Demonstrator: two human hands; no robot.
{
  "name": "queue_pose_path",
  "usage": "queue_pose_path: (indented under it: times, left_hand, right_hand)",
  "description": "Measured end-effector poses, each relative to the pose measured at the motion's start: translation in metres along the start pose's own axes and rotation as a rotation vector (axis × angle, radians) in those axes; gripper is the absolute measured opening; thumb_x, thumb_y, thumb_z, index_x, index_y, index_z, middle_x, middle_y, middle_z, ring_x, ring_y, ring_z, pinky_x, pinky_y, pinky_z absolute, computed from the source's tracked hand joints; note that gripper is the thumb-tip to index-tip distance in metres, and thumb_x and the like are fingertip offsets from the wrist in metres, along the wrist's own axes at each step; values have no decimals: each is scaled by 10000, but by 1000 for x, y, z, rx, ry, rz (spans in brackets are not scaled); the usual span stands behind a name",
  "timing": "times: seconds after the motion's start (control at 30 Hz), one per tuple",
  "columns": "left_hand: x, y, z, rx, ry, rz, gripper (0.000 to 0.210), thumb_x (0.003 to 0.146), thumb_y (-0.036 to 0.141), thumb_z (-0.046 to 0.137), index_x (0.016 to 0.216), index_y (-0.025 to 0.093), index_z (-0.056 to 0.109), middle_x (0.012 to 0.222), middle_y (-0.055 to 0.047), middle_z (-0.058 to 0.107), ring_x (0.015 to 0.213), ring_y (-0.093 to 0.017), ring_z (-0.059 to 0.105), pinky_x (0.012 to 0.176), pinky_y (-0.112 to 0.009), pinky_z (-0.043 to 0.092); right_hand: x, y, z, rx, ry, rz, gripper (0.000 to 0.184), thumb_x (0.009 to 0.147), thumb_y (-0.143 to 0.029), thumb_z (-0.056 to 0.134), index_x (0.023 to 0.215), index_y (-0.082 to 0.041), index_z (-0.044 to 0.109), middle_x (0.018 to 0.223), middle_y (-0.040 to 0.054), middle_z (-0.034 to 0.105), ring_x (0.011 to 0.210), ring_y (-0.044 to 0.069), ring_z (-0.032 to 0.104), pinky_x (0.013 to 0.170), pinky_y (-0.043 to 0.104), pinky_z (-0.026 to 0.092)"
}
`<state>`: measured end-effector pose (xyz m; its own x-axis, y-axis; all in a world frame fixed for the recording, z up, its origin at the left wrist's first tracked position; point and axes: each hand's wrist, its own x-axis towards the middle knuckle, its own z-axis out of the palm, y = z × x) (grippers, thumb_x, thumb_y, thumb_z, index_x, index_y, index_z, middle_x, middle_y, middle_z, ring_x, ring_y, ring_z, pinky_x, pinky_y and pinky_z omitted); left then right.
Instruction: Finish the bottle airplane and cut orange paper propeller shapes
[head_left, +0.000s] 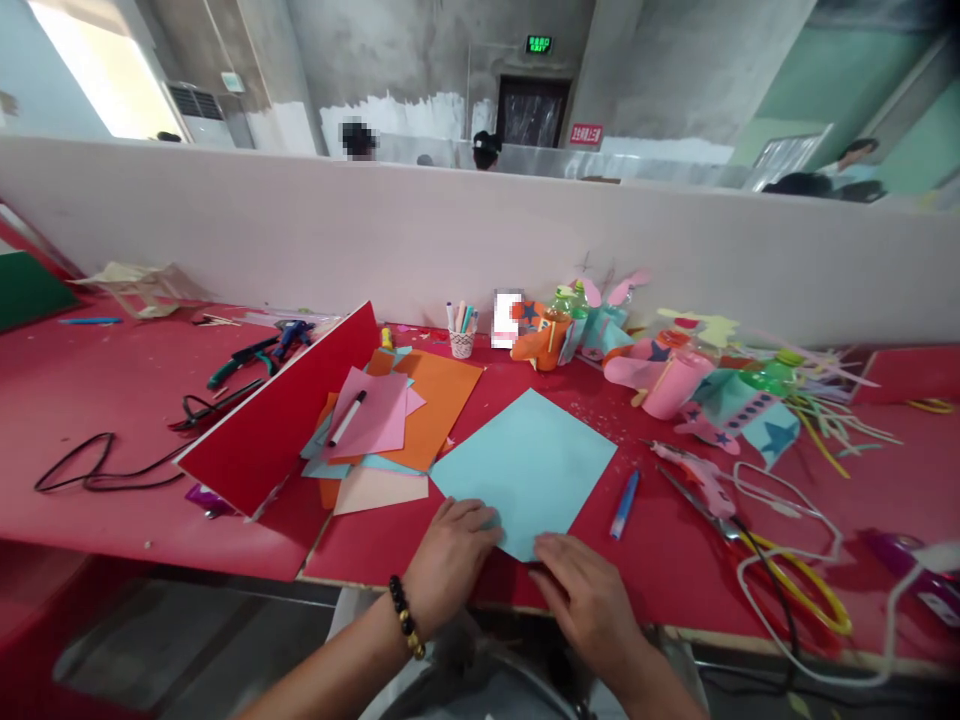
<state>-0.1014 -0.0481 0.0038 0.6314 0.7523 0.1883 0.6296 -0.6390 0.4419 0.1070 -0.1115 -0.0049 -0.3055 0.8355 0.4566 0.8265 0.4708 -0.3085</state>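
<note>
A light blue sheet of paper (532, 460) lies flat on the red table, turned so that one corner points at me. My left hand (457, 545) rests on its lower left edge, fingers stretched out close together; a beaded bracelet (406, 617) circles that wrist. At the lower right edge, by the near corner, the fingertips of my right hand (585, 590) touch the paper, with the thumb apart below them. Both hands look open. To the right of the sheet lies a blue pen (625, 505).
Left are orange paper (442, 395), pink paper (375, 420) with a marker (348, 418), and a standing red board (285, 415). Right lie scissors (731, 530), a pink glue gun (701, 475) and cords. Behind stand a pen cup (461, 342) and decorated bottles (551, 335) before a white partition (300, 235).
</note>
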Motion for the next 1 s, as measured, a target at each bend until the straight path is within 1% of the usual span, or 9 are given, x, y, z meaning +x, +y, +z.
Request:
queue_pose_path:
  times: [0.13,0.2,0.37,0.53,0.6,0.7,0.83,0.93,1.0]
  left_hand:
    - [-1,-14,-4,-76,42,-2,286,899,166,433,907,249,707,1101,-39,668,1106,-213,549,1009,-431,380]
    - [-5,-20,-9,-131,71,-29,295,857,100,447,842,234,709,1086,-38,672,1070,-196,572,967,-381,422]
    - [-15,-37,-14,-263,117,-164,308,673,-24,465,747,206,657,1114,-32,660,1028,-177,602,910,-330,468]
    - [-20,-52,-19,-300,124,-113,378,599,-70,391,719,200,627,1112,-24,657,1051,-152,592,911,-304,467]
    - [-21,-57,-21,-315,121,-67,413,595,-83,363,727,203,631,1110,-15,658,1091,-140,572,941,-304,453]
    - [-21,-64,-21,-344,106,-29,437,609,-84,349,748,205,646,1106,-13,661,1115,-130,559,957,-314,450]
    - [-19,-73,-23,-343,80,-30,432,642,-71,355,751,206,667,1118,-16,658,1128,-134,553,968,-338,451]
    - [-17,-78,-26,-302,69,-33,421,683,-56,371,766,216,681,1137,-17,648,1140,-138,542,991,-345,434]
    - [-18,-80,-30,-256,70,-33,411,697,-43,390,779,225,692,1135,-20,646,1153,-148,529,1007,-350,418]
  right_hand:
    - [-22,36,-10,-200,22,51,294,869,-232,541,1145,-145,598,1169,133,648,1131,264,567,935,438,494]
    - [-33,59,-16,-283,33,79,286,873,-280,534,1099,-132,629,1147,144,658,1109,287,581,915,481,500]
    - [-53,106,-30,-357,56,202,332,894,-347,470,1052,-118,651,1096,159,674,1028,279,625,870,462,526]
    - [-58,134,-34,-395,122,272,380,891,-409,438,1023,-127,655,1076,168,678,974,284,643,825,455,539]
    - [-57,138,-36,-393,134,271,384,889,-406,440,1039,-120,647,1077,171,676,976,288,643,834,459,533]
    - [-54,133,-40,-334,96,235,384,877,-379,469,1143,-139,606,1168,155,641,1100,301,587,918,495,483]
    - [-50,110,-49,-147,-119,101,506,839,-370,563,1313,-206,490,1356,115,518,1276,286,444,1011,483,423]
    - [-49,95,-51,-102,-254,80,557,818,-407,601,1331,-233,473,1351,104,529,1278,283,443,1009,501,422]
    - [-50,88,-51,-111,-265,88,531,821,-418,599,1306,-225,498,1320,107,557,1257,278,470,1006,513,420]
